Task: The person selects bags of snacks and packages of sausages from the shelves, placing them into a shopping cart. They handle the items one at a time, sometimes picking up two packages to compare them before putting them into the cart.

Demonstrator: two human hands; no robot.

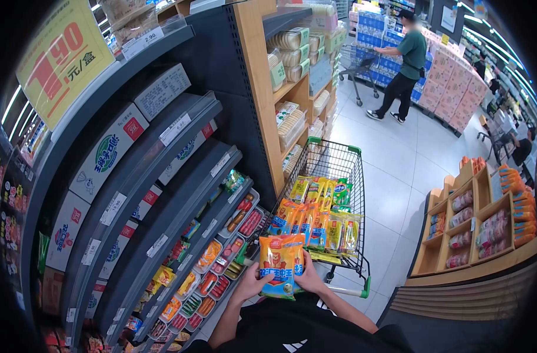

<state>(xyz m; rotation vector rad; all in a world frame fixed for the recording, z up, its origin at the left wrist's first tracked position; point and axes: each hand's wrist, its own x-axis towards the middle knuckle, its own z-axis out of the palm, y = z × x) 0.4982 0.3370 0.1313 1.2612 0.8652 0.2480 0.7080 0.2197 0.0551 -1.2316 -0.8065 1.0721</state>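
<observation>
An orange sausage packet (282,266) with blue and white lettering is held upright in front of my body, over the near end of a shopping cart. My left hand (253,281) grips its left edge. On the opposite edge, my right hand (309,275) has its fingers closed around the packet. Just beyond it, the black wire shopping cart (363,219) with green corners carries rows of packets. Among them are orange packets (304,217), yellow packets (334,233) and green packets (341,193).
A dark curved shelf (189,125) with boxes and price tags stands close on the left. Its lower trays hold sausages (210,254). Ahead is a wooden shelf (262,88) with boxed food. A wooden display (418,259) stands right. A person (411,56) pushes another cart (358,62) in the aisle.
</observation>
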